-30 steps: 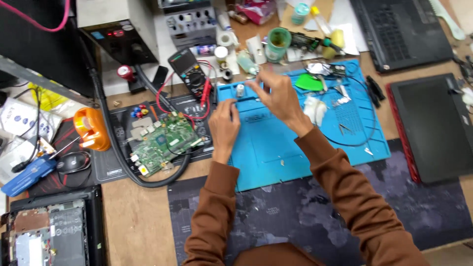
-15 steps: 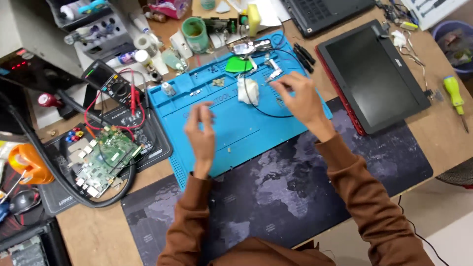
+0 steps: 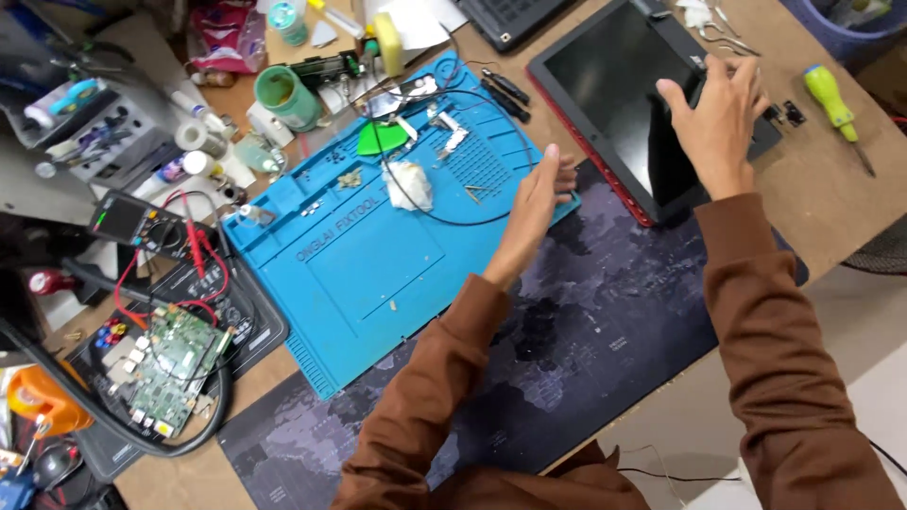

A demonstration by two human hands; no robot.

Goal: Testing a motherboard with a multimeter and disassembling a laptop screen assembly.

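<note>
While half a second before both hands hovered over the blue repair mat (image 3: 368, 274), the right hand (image 3: 718, 123) now rested, fingers spread, on the red-edged laptop (image 3: 624, 85) at the counter's far side; the left hand (image 3: 534, 203) hung open, empty, beside the mat.

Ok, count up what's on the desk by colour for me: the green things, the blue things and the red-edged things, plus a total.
Green: 4 - cup, triangular pick, circuit board, screwdriver
Blue: 1 - repair mat
Red-edged: 1 - laptop, which the right hand touches; the left hand hovers by the mat's edge
Total: 6
</note>
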